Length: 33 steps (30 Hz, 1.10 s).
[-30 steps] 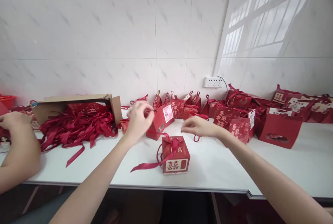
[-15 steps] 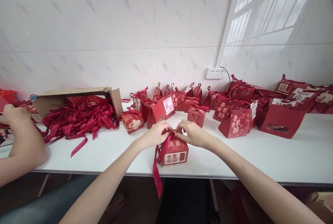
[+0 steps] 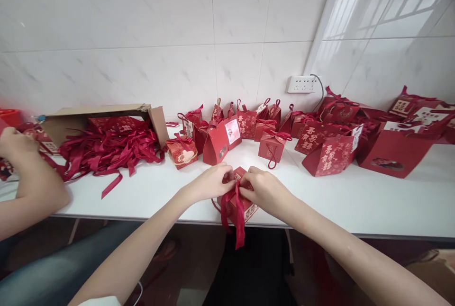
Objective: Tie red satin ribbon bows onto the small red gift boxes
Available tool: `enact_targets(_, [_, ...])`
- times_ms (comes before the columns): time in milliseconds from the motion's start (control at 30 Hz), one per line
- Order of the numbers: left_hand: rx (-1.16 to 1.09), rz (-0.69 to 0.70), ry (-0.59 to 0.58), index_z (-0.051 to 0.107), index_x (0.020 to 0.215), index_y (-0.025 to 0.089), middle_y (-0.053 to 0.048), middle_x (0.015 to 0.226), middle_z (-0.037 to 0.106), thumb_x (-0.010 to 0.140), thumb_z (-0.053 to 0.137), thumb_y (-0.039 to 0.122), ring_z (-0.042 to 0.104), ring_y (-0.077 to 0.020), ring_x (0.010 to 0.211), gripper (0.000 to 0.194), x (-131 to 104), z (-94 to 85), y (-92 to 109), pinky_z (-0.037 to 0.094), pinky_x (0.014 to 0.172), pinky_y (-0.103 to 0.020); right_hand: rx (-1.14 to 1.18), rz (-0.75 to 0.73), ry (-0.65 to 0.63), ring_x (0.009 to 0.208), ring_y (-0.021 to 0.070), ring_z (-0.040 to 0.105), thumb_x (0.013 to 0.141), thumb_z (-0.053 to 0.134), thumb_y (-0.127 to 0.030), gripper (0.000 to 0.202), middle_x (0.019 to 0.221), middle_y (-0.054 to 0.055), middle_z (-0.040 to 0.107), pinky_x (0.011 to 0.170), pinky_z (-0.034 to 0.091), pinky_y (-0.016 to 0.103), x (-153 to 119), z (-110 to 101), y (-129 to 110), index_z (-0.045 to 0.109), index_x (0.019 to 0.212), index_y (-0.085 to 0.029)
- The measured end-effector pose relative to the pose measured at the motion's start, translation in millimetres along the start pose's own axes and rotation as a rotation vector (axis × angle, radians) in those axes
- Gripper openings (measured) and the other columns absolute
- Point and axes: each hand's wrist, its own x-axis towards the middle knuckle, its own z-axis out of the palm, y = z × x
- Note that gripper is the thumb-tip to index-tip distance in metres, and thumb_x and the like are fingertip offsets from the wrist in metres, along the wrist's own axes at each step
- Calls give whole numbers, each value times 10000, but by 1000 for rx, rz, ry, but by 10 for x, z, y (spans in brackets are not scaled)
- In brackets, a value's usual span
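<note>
A small red gift box (image 3: 232,209) with white patterned panels rests tilted at the front edge of the white table. Dark red ribbon (image 3: 240,223) is gathered at its top, and two tails hang down over the front. My left hand (image 3: 216,181) pinches the ribbon from the left side of the knot. From the right, my right hand (image 3: 261,187) closes its fingers on the ribbon too, close against the box. The fingertips of both hands nearly meet, so the knot itself is partly hidden. A cord handle shows at the box's left side.
Several red gift boxes (image 3: 272,147) stand along the wall. A cardboard box (image 3: 159,126) spills red ribbons (image 3: 113,152) at left, beside a co-worker's arm (image 3: 39,185). Larger red boxes (image 3: 394,154) sit at right on the white table (image 3: 401,206). A power strip (image 3: 302,84) is on the wall.
The box has been turned and tipped, so its front character panel no longer faces me. The ribbon tails now hang in front of it. Both hands stay on the ribbon; the camera view has shifted.
</note>
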Motion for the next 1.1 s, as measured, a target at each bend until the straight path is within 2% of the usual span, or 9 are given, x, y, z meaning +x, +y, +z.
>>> enact_targets(100, [-3, 4, 12, 489, 708, 196, -5, 755, 545, 787, 471, 272, 527, -148, 648, 112, -32, 38, -13, 388, 593, -267, 64, 32, -46, 557, 110, 482, 776, 501, -121, 189, 714, 27, 537, 544, 335, 243, 25, -4, -20, 523, 595, -168])
enact_targets(200, [-14, 36, 21, 537, 760, 196, -23, 816, 561, 807, 469, 278, 542, -177, 751, 117, -51, 32, -24, 419, 682, -297, 135, -25, -61, 556, 110, 467, 791, 502, -132, 186, 709, 19, 523, 544, 347, 241, 49, -16, 44, 490, 611, -177])
enact_targets(333, [-1, 123, 52, 615, 853, 213, -44, 925, 562, 832, 456, 256, 499, -223, 971, 166, -26, 14, -32, 396, 866, -360, 159, -179, 62, 673, 158, 500, 868, 419, -135, 139, 788, 58, 530, 639, 404, 288, 23, 54, 208, 488, 754, -173])
enact_targets(467, [-149, 191, 7, 624, 866, 214, -30, 937, 539, 813, 519, 274, 521, -190, 948, 132, 37, 42, -26, 413, 864, -327, 164, -273, 179, 726, 188, 492, 869, 358, -95, 157, 797, 68, 517, 668, 410, 333, -22, 163, 360, 445, 777, -187])
enact_targets(600, [-221, 185, 14, 614, 825, 202, -26, 930, 522, 811, 539, 282, 536, -173, 888, 110, 92, 98, 9, 428, 839, -332, 244, -311, 200, 716, 177, 487, 858, 359, -88, 164, 790, 50, 499, 653, 412, 319, -43, 166, 440, 420, 761, -205])
enact_targets(733, [-249, 225, 10, 604, 818, 202, -27, 921, 511, 816, 529, 270, 525, -173, 891, 102, 143, 147, 54, 426, 840, -334, 258, -332, 191, 716, 174, 480, 853, 370, -89, 160, 796, 52, 503, 655, 413, 320, -57, 107, 497, 430, 760, -205])
enact_targets(867, [-279, 209, -86, 576, 792, 197, -13, 886, 484, 823, 512, 309, 525, -148, 796, 133, 210, 155, 76, 437, 747, -296, 288, -326, 141, 715, 164, 481, 857, 360, -84, 167, 792, 43, 494, 649, 419, 302, -71, 48, 537, 428, 768, -208])
enact_targets(1000, [-194, 214, -181, 536, 774, 192, -15, 878, 466, 835, 464, 301, 503, -147, 768, 144, 231, 125, 84, 420, 725, -302, 270, -348, 27, 717, 159, 472, 850, 355, -77, 162, 805, 43, 476, 651, 428, 294, -68, -20, 544, 427, 780, -204])
enact_targets(1100, [-166, 222, -153, 492, 771, 194, -11, 869, 447, 835, 435, 262, 476, -141, 766, 110, 199, 132, 87, 410, 749, -304, 236, -357, -6, 731, 161, 468, 850, 361, -81, 154, 815, 47, 472, 668, 431, 299, -62, -62, 536, 435, 784, -199])
